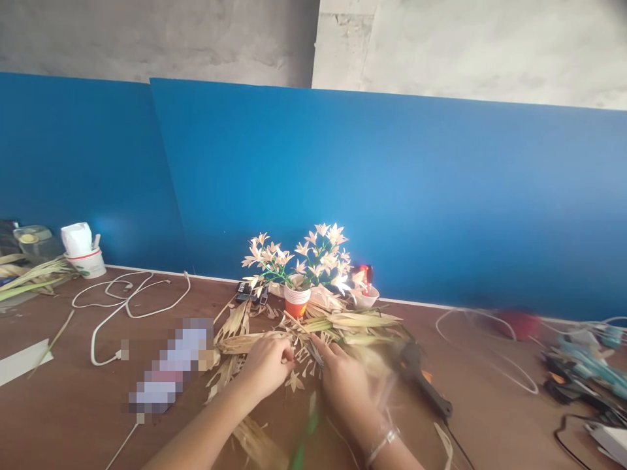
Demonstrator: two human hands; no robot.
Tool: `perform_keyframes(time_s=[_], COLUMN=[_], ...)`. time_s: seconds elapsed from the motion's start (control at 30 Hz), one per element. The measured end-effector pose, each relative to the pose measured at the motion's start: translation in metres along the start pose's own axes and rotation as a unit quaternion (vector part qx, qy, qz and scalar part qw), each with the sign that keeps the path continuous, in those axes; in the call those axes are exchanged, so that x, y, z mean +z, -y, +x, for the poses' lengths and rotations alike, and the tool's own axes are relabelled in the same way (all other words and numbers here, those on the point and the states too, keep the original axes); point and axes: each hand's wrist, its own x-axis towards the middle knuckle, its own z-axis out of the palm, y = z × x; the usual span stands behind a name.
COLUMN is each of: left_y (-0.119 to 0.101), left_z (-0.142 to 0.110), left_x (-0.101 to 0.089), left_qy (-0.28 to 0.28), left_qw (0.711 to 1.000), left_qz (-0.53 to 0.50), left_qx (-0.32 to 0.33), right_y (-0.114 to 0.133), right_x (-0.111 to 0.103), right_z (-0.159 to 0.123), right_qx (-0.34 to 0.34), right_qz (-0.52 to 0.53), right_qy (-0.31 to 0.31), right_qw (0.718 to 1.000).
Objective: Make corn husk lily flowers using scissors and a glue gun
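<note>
My left hand point(270, 367) is closed, its fingers curled in over the husk scraps; whatever may be in them is hidden. Beside it, my right hand point(340, 373) reaches forward with its fingers stretched out low among small cut petals. A pale star-shaped flower point(294, 382) lies between the two hands. Dried corn husks point(235, 343) spread around them on both sides. Just beyond stands an orange-and-white paper cup point(297, 304) with green-stemmed husk flowers point(326, 258) in it. A blurred green strip point(309, 427) shows below my hands.
A black glue gun-like tool point(424, 382) with a cord lies right of my right hand. White cables point(130, 300) and a pixelated object point(171, 369) are on the left. Farther left stands a white paper bowl point(88, 264). A blue partition point(392, 196) closes the table's back edge.
</note>
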Motion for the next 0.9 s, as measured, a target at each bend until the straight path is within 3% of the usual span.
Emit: perform_keyframes(time_s=[0.23,0.37,0.5,0.63,0.7,0.9], left_y=[0.001,0.001,-0.002,-0.005,-0.006,-0.009], left_z=[-0.006,0.000,0.006,0.005,0.003,0.000], left_x=[0.018,0.016,0.011,0.013,0.016,0.018], left_qy=[0.045,0.086,0.108,0.119,0.131,0.124], left_qw=[0.999,0.983,0.916,0.794,0.754,0.759], left_qz=[0.013,-0.148,-0.358,-0.560,-0.605,-0.607], left_qx=[0.015,-0.072,-0.145,-0.205,-0.218,-0.198], right_y=[-0.003,0.001,0.010,0.016,0.018,0.017], right_x=[0.008,0.002,-0.008,-0.008,-0.005,0.000], right_z=[-0.002,-0.003,-0.004,-0.003,-0.002,-0.001], right_qx=[-0.005,0.012,0.043,0.055,0.062,0.093], right_qz=[0.044,0.170,0.341,0.481,0.524,0.583], right_qy=[-0.016,-0.041,-0.029,0.016,0.035,0.058], right_qw=[0.999,0.984,0.939,0.875,0.849,0.805])
